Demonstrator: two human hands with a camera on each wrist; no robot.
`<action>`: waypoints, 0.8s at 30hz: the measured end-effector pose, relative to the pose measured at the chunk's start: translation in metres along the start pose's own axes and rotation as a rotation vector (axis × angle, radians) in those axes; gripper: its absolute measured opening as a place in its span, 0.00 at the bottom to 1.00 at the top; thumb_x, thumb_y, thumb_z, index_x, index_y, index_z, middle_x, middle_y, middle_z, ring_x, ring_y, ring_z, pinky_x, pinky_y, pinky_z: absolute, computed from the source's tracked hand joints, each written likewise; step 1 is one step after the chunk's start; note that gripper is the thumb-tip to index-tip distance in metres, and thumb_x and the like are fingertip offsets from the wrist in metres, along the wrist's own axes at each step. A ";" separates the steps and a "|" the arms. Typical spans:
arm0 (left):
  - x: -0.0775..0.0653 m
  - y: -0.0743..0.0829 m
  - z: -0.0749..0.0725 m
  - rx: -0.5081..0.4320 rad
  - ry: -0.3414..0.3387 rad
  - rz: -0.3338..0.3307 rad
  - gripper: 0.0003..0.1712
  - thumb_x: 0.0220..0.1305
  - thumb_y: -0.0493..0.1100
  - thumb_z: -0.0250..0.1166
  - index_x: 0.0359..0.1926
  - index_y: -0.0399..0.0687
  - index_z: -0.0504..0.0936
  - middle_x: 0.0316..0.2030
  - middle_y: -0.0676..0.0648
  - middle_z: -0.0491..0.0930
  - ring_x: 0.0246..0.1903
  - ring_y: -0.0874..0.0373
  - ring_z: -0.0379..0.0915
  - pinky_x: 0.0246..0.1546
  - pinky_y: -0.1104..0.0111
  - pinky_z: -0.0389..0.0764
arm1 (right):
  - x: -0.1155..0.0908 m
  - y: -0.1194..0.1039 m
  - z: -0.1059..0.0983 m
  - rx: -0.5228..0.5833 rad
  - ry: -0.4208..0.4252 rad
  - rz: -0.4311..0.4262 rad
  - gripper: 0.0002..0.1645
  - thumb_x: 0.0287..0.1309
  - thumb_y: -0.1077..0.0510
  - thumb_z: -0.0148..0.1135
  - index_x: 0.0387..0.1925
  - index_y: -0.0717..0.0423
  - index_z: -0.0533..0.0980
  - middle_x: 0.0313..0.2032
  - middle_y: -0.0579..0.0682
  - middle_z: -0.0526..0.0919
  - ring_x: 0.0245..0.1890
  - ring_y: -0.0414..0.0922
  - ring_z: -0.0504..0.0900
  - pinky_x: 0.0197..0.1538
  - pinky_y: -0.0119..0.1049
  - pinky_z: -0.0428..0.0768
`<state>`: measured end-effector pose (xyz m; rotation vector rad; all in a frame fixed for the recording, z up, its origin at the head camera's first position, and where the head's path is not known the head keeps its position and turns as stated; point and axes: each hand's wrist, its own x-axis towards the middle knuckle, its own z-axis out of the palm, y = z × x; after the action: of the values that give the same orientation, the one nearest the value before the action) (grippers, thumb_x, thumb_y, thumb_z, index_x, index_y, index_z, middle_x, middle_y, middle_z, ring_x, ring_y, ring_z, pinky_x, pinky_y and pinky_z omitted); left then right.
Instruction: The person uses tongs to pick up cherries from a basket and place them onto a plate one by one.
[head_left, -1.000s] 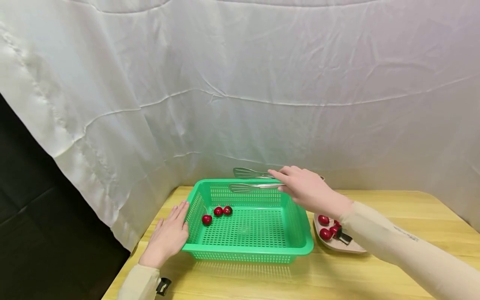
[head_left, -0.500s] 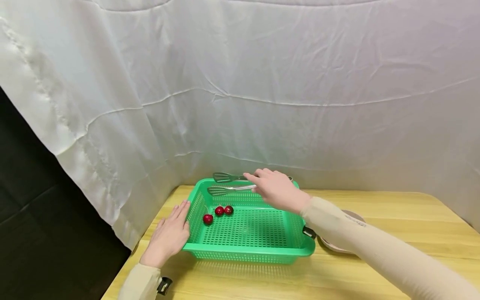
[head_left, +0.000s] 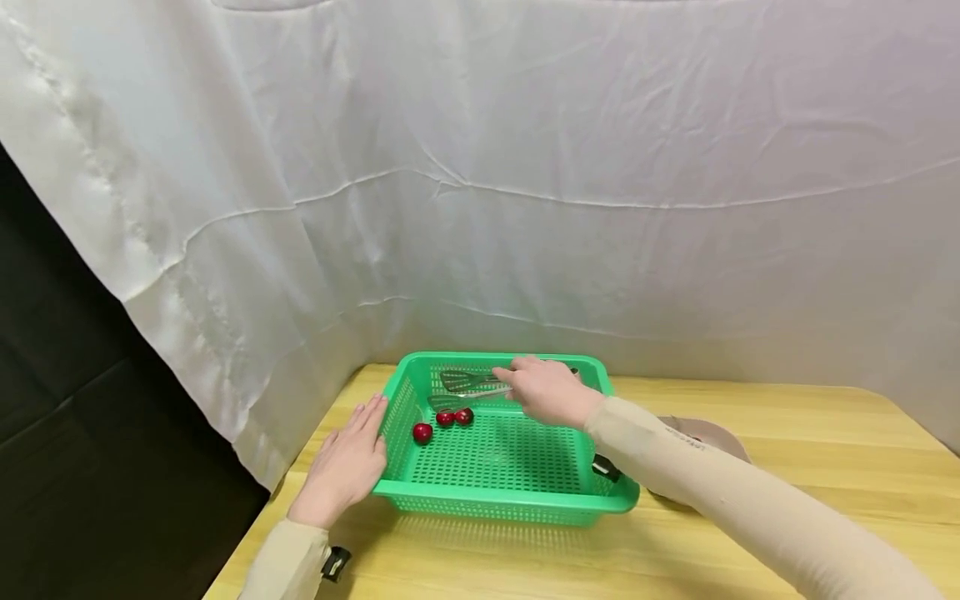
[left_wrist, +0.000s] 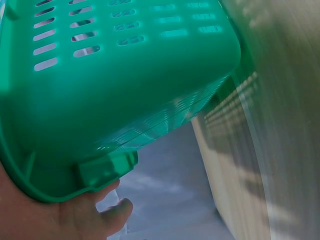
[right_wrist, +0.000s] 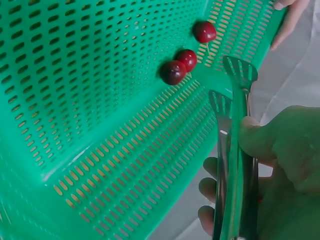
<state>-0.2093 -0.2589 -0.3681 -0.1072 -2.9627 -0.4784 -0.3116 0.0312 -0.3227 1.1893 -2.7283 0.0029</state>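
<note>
My right hand grips metal tongs with slotted, spatula-like ends, thumb on one arm and fingers along the other. The two ends are spread apart with nothing between them. They hang inside the far left part of a green plastic basket, over the cherries. Three dark red cherries lie on the basket floor: two together, and a third cherry a little nearer the left wall. My left hand rests on the left rim, its fingers stretched along it.
Right of the basket, a pale pinkish plate is mostly hidden by my right sleeve. The basket stands on a light wooden table. White cloth hangs behind it, with black cloth at the left.
My right hand has swung left with the tongs from near the plate, then dipped so the tong ends are inside the basket. My left hand stays on the rim.
</note>
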 end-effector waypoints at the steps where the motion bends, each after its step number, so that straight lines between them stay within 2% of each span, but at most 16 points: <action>1: 0.000 0.000 0.000 0.000 0.001 -0.001 0.33 0.75 0.43 0.41 0.77 0.44 0.50 0.76 0.44 0.47 0.74 0.42 0.42 0.67 0.36 0.48 | 0.001 0.000 0.001 0.004 -0.013 0.003 0.29 0.68 0.55 0.60 0.68 0.55 0.70 0.49 0.54 0.79 0.47 0.50 0.79 0.31 0.39 0.81; 6: 0.000 0.002 0.001 -0.004 0.003 -0.003 0.33 0.75 0.43 0.42 0.77 0.44 0.50 0.76 0.44 0.47 0.74 0.42 0.43 0.67 0.36 0.49 | 0.001 0.000 0.010 0.021 -0.071 0.018 0.29 0.68 0.55 0.60 0.68 0.55 0.70 0.52 0.56 0.79 0.50 0.52 0.79 0.37 0.43 0.82; 14: -0.001 0.006 0.004 -0.022 -0.005 -0.001 0.33 0.75 0.43 0.42 0.78 0.44 0.50 0.76 0.44 0.46 0.74 0.42 0.42 0.67 0.36 0.49 | -0.007 0.003 0.018 0.083 -0.162 0.086 0.28 0.66 0.57 0.61 0.67 0.55 0.72 0.63 0.58 0.74 0.65 0.58 0.69 0.53 0.52 0.80; 19: -0.001 0.007 0.003 -0.023 -0.001 0.008 0.33 0.75 0.43 0.42 0.77 0.44 0.50 0.76 0.44 0.46 0.74 0.41 0.43 0.66 0.36 0.50 | -0.009 0.004 0.019 0.142 -0.154 0.078 0.27 0.65 0.59 0.63 0.65 0.53 0.74 0.63 0.57 0.75 0.66 0.56 0.69 0.50 0.51 0.81; 24: -0.001 0.007 0.001 -0.018 0.003 0.011 0.33 0.74 0.43 0.42 0.77 0.44 0.50 0.76 0.44 0.47 0.73 0.41 0.43 0.66 0.36 0.51 | -0.008 0.004 0.021 0.119 -0.121 0.048 0.27 0.65 0.58 0.63 0.65 0.51 0.74 0.61 0.58 0.76 0.63 0.55 0.72 0.40 0.47 0.83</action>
<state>-0.2075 -0.2521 -0.3671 -0.1241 -2.9538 -0.5034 -0.3119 0.0385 -0.3440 1.1910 -2.8975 0.1039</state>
